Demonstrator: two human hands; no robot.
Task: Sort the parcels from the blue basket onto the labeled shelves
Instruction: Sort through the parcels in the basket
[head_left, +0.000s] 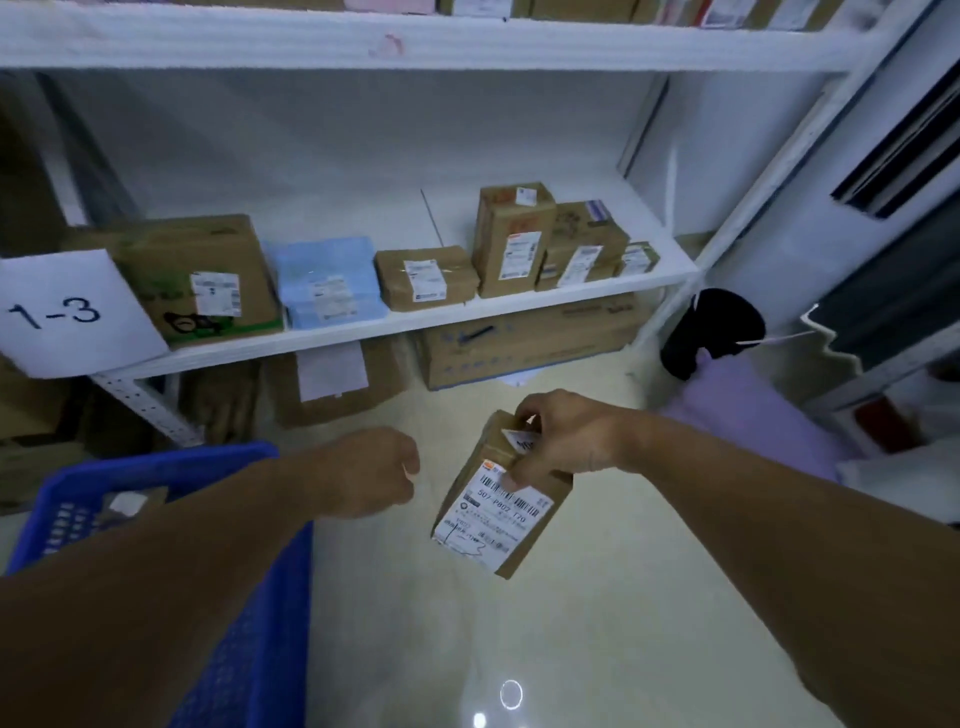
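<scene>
Head view, left to right: the 1-3 sign (67, 312) hangs at the shelf (415, 323) end, and the blue basket (249, 623) sits on the floor below. Just past its rim the left hand (369, 470) hovers, fingers loosely curled, holding nothing. Beside it the right hand (566, 436) grips the small brown parcel (501, 512) by its top, label up, above the floor, in front of the shelved boxes (511, 239).
</scene>
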